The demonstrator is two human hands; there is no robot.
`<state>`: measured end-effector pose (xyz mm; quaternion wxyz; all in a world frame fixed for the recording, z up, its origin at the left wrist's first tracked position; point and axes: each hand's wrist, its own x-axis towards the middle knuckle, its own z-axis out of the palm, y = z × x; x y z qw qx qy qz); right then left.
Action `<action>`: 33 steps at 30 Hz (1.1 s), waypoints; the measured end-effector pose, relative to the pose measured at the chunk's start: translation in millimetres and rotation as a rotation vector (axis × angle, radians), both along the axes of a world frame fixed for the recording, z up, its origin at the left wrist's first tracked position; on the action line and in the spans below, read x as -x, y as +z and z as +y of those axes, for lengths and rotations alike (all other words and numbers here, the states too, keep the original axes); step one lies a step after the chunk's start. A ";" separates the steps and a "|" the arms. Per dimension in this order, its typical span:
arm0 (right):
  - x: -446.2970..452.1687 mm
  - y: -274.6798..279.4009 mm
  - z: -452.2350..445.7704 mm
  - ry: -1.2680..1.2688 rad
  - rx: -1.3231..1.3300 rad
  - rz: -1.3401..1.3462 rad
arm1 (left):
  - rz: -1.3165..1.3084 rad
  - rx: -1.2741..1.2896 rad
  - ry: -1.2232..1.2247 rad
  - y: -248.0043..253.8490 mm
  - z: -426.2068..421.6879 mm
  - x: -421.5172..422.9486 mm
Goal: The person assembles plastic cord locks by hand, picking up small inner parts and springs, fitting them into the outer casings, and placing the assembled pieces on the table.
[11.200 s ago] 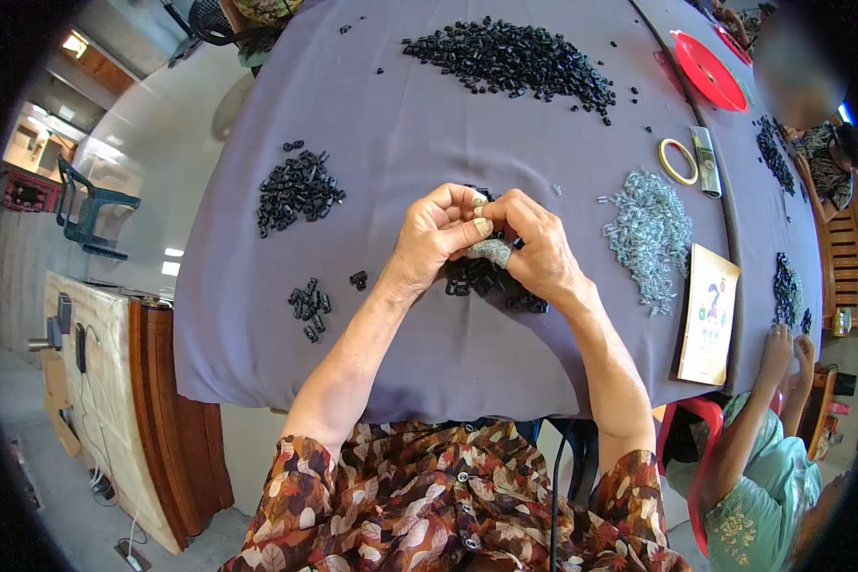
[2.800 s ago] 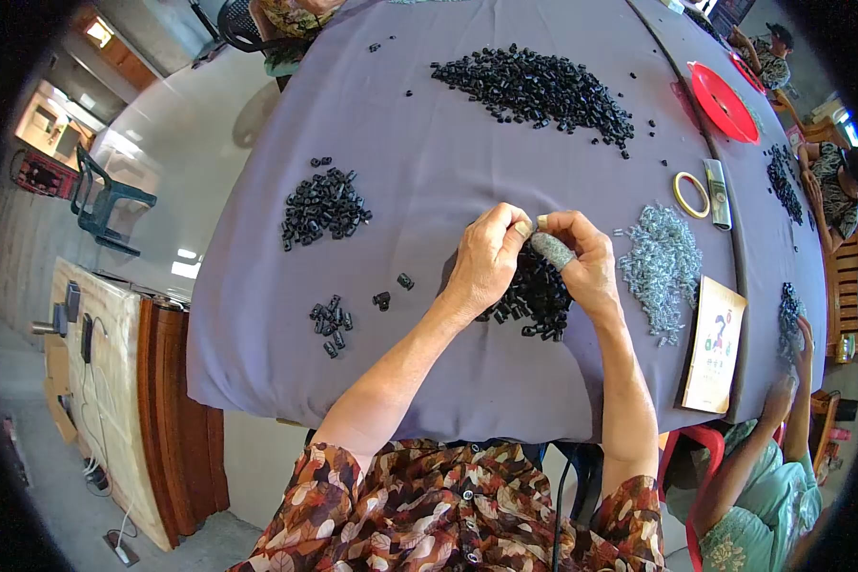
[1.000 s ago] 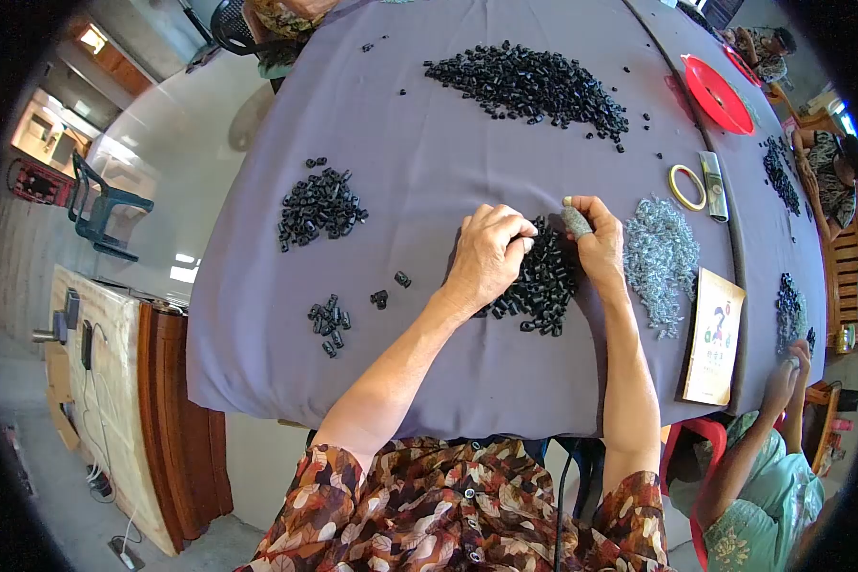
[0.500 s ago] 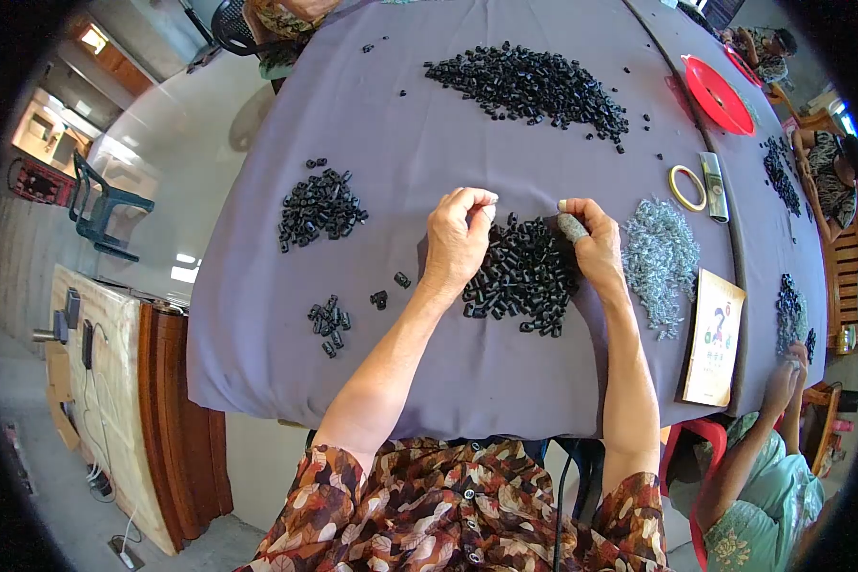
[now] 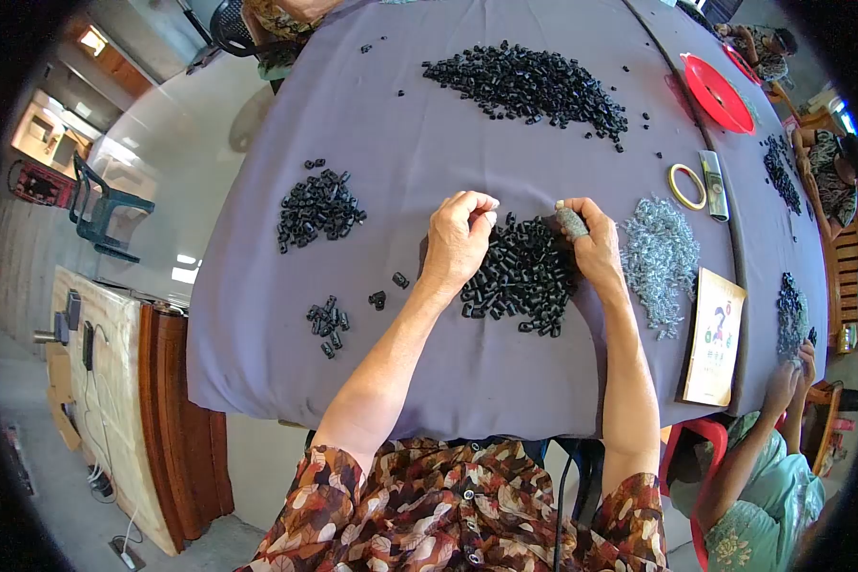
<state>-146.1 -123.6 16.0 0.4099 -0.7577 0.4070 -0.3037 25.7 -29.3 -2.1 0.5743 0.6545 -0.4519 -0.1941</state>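
My left hand (image 5: 460, 238) is pinched at the fingertips above the left edge of a pile of small black plastic parts (image 5: 515, 281). Whatever lies between its thumb and finger is too small to make out. Across the pile, my right hand (image 5: 596, 246) is also closed in a pinch, and its contents cannot be made out. A grey cover (image 5: 572, 225) wraps one of its fingers. The two hands are apart, at about the same height. Just right of my right hand spreads a heap of small clear plastic pieces (image 5: 660, 262).
A larger black heap (image 5: 534, 91) lies farther back; smaller groups (image 5: 320, 208) sit at left. On the right are a tape roll (image 5: 687, 187), a booklet (image 5: 714, 338) and a red tray (image 5: 719, 93). A co-worker's hands (image 5: 791, 381) work at the right edge.
Both my hands stay almost in place; the grey-covered finger has shifted very slightly. At the right edge, the co-worker's hands have moved a little.
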 end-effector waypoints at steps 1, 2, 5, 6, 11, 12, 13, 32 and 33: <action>0.1 0.7 -0.1 0.005 0.005 0.008 | 0.002 -0.008 -0.006 1.7 0.4 -0.1; -0.1 1.2 0.0 0.007 0.012 0.007 | -0.037 -0.010 -0.008 0.4 0.1 -0.5; -0.5 0.7 0.4 0.011 0.029 0.015 | -0.174 -0.016 0.008 -2.6 1.0 -1.9; -0.2 -0.3 -0.5 0.012 0.033 0.024 | -0.233 -0.017 0.026 0.2 2.4 -1.7; 3.0 -3.5 -4.8 0.006 0.060 0.051 | -0.339 -0.118 0.070 13.8 8.7 -7.0; 3.7 -4.5 -5.9 0.002 0.060 0.058 | -0.347 -0.175 0.059 16.4 10.8 -8.2; 4.1 -4.8 -6.2 -0.002 0.060 0.065 | -0.355 -0.231 0.049 17.5 12.1 -9.1; 12.0 4.8 -9.9 -0.175 0.095 0.122 | -0.353 -0.200 0.009 6.3 8.2 -8.0; 9.4 3.8 -6.9 -0.163 0.147 0.099 | -0.362 -0.193 0.018 5.7 7.9 -9.1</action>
